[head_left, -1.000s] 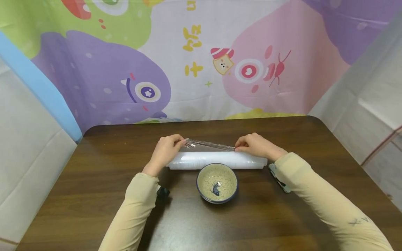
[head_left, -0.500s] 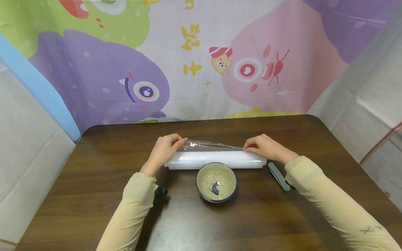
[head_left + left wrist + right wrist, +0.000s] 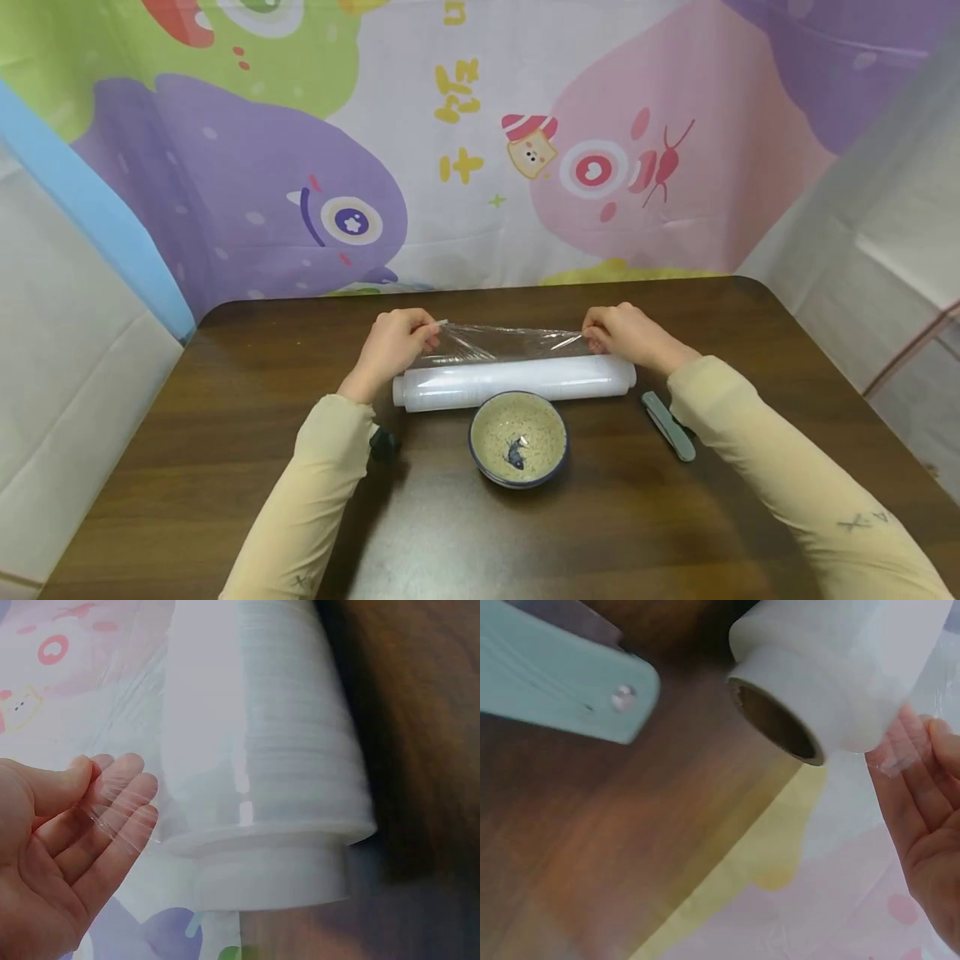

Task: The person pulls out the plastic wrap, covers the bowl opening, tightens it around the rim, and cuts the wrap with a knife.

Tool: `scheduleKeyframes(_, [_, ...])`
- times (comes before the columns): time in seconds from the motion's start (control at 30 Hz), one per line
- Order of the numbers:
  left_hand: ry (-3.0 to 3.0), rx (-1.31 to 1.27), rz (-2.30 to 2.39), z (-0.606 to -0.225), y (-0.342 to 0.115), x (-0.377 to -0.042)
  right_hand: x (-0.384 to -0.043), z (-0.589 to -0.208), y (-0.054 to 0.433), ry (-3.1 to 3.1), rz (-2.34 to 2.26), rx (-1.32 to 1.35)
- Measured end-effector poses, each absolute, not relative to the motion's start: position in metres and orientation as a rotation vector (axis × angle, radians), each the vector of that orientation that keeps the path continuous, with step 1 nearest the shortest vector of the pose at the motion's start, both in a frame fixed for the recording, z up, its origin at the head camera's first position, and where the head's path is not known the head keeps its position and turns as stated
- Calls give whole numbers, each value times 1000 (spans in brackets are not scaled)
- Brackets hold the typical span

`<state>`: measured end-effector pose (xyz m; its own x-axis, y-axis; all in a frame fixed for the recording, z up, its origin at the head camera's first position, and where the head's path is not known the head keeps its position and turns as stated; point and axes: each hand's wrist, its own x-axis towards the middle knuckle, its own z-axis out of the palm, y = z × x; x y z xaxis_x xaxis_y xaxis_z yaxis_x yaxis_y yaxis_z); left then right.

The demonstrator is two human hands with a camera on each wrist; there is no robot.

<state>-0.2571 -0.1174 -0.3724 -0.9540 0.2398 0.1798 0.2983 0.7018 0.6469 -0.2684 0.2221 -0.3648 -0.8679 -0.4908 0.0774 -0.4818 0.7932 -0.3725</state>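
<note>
A white roll of plastic wrap (image 3: 517, 382) lies across the table behind a small bowl (image 3: 519, 437) with a blue rim and a fish painted inside. From the roll's far side a clear sheet of plastic wrap (image 3: 510, 342) is lifted. My left hand (image 3: 393, 346) pinches the sheet's left corner between thumb and forefinger; in the left wrist view the film lies wrinkled over the other fingers (image 3: 124, 817). At the right corner, my right hand (image 3: 626, 333) pinches the same edge. The roll's hollow cardboard core (image 3: 776, 724) shows in the right wrist view.
A grey-green folding knife (image 3: 667, 427) lies right of the bowl, near the right sleeve. Behind the brown wooden table (image 3: 247, 358) hangs a cartoon-printed cloth (image 3: 465, 233). A dark object (image 3: 384, 443) shows by the left wrist.
My right hand has slid rightward along the film's edge, then risen. Both hands now hold the sheet higher and spread wider. The roll has turned slightly askew, its right end farther back.
</note>
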Motion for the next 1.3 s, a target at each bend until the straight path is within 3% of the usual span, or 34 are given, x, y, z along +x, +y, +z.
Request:
scheduleKeyframes(0.43, [-2726, -398, -1156, -346, -121, -266, -283, -341, 215, 3080, -593, -742])
scheduleKeyframes(1.3, [-2577, -404, -1146, -287, -121, -264, -281, -285, 214, 3305, -658, -775])
